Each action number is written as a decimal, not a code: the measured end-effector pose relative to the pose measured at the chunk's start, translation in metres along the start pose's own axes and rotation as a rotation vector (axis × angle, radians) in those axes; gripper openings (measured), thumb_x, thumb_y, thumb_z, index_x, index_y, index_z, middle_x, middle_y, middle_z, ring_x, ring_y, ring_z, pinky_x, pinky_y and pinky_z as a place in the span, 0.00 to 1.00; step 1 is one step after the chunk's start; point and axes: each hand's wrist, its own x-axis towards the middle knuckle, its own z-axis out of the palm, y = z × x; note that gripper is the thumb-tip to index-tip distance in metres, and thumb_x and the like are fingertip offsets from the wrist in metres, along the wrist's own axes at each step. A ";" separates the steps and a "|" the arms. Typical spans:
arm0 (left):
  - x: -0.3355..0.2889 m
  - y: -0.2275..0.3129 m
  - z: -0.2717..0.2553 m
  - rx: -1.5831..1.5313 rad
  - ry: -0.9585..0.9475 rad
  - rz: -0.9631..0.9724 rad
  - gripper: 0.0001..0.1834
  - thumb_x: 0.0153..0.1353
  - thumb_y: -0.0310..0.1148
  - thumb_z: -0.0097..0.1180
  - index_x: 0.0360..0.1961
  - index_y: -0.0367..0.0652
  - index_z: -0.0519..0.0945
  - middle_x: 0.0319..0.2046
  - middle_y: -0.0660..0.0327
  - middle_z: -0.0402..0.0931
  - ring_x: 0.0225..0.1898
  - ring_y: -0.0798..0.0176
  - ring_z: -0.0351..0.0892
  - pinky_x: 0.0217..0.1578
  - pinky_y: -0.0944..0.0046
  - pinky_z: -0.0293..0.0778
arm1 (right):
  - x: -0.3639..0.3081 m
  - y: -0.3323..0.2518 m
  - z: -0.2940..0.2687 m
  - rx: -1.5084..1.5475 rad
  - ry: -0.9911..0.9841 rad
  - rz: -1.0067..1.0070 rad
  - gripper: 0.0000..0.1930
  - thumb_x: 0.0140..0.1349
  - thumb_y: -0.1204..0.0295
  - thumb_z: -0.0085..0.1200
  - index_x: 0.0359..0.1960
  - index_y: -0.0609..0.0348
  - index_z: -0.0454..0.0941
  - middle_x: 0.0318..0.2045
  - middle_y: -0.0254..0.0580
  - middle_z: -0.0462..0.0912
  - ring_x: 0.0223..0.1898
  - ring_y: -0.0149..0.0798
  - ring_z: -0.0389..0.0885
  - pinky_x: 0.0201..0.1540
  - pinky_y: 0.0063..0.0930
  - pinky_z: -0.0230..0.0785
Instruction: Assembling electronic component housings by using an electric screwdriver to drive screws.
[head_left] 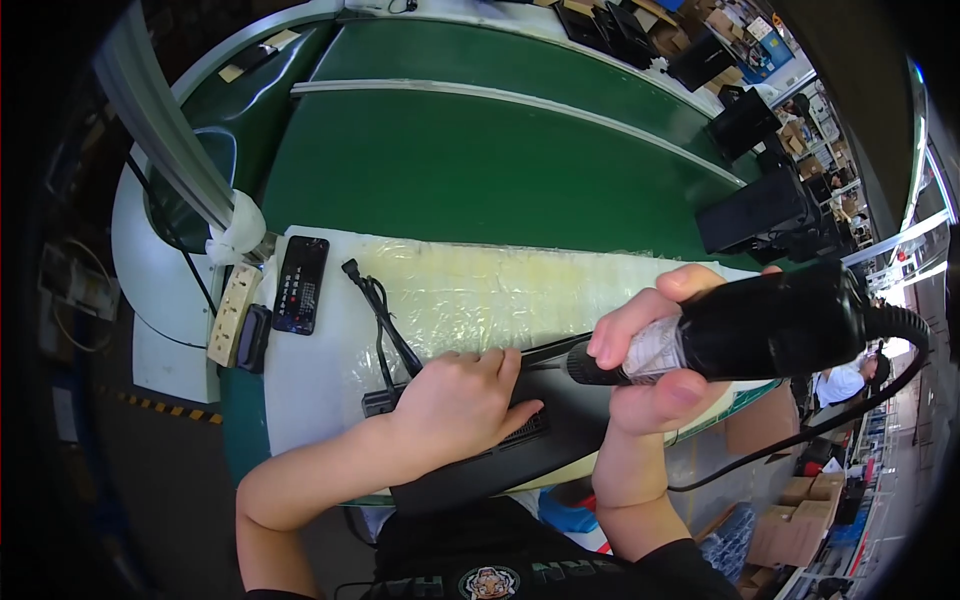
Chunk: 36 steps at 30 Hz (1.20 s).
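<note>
A black electric screwdriver, with clear tape wrapped round its neck, is gripped in my right hand. Its tip points left, at the far edge of a long black housing with vent slots. My left hand lies over that housing, fingers curled down on its far edge and thumb stretched over the vents; the fingertips are partly hidden. Beside my left hand, a folded black power cord runs to a plug at the housing's left end.
The housing lies on a plastic-wrapped pad. To its left are a phone, a power strip and a metal post. A green conveyor belt runs beyond, with black units at right. The screwdriver's cable loops down on the right.
</note>
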 end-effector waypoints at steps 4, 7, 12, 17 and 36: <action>0.001 0.006 -0.008 -0.030 -0.132 -0.089 0.23 0.56 0.46 0.60 0.38 0.33 0.74 0.25 0.53 0.75 0.25 0.52 0.79 0.28 0.57 0.76 | -0.002 0.008 -0.006 0.075 -0.117 0.021 0.39 0.61 0.43 0.51 0.55 0.71 0.60 0.43 0.54 0.73 0.18 0.31 0.74 0.17 0.21 0.69; -0.002 0.002 -0.003 -0.052 0.135 0.044 0.21 0.54 0.41 0.62 0.39 0.34 0.74 0.33 0.51 0.78 0.35 0.50 0.80 0.35 0.57 0.76 | 0.006 -0.001 0.003 0.085 -0.026 -0.109 0.35 0.63 0.48 0.52 0.54 0.72 0.59 0.49 0.62 0.71 0.19 0.33 0.76 0.17 0.20 0.69; -0.031 0.008 -0.015 -0.154 0.465 -0.197 0.16 0.53 0.26 0.59 0.43 0.36 0.75 0.45 0.50 0.75 0.47 0.49 0.75 0.48 0.59 0.72 | -0.001 -0.058 -0.077 -0.078 0.471 -0.082 0.43 0.65 0.41 0.39 0.63 0.75 0.53 0.22 0.47 0.76 0.15 0.28 0.65 0.19 0.20 0.65; -0.094 0.003 0.023 -0.727 0.946 -0.626 0.22 0.57 0.26 0.52 0.55 0.34 0.69 0.55 0.50 0.70 0.58 0.54 0.67 0.59 0.57 0.60 | -0.037 -0.062 -0.182 -0.563 0.662 -0.331 0.28 0.67 0.55 0.44 0.53 0.72 0.61 0.19 0.48 0.74 0.17 0.33 0.70 0.23 0.21 0.67; -0.096 0.008 0.040 -1.363 0.837 -0.710 0.28 0.52 0.31 0.58 0.55 0.36 0.68 0.53 0.53 0.70 0.52 0.59 0.70 0.56 0.62 0.63 | -0.122 -0.037 -0.203 0.077 0.381 0.374 0.32 0.63 0.53 0.47 0.60 0.64 0.57 0.24 0.43 0.75 0.13 0.29 0.66 0.11 0.23 0.62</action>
